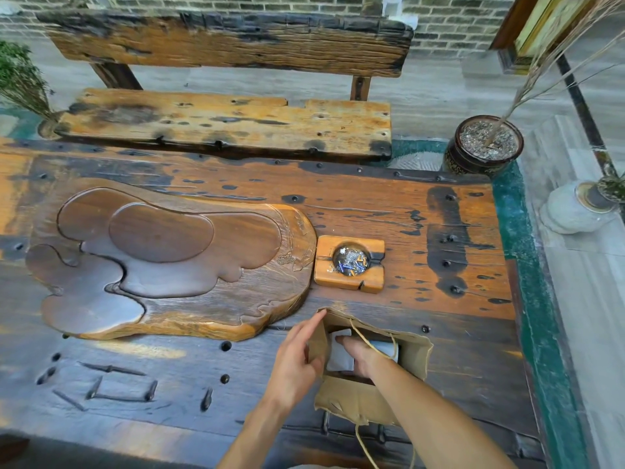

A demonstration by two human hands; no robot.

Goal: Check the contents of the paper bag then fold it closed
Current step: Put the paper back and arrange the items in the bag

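A: Two hands are at work, so we log the surface first. We see a heavy wooden table [389,204], dark and orange in patches, studded with bolt heads. A carved wooden tea tray [162,262] lies on its left half. Just beside the tray's right edge sits a square wooden ashtray [350,264] with butts and ash in its round well.

B: And the room?

A: We note a rough plank bench [230,120] behind the table, a grey brick wall [304,5] beyond it, and pale floor tiles. A dark glazed pot [483,147] holding dry stems stands on the floor off the table's far right corner.

B: Where is the paper bag?

A: We place the brown paper bag [358,397] upright on the near right part of the table, mouth open toward us, in front of the ashtray. Its twine handles [368,343] hang loose. A white item [340,357] shows inside; we cannot tell what it is.

B: Hand states?

A: We record the left hand [297,360] gripping the bag's left wall, fingers flat on the outside and the thumb apparently over the rim. The right hand [356,353] reaches down into the mouth, fingers extended and resting on the white item; whether it grips it, we cannot tell.
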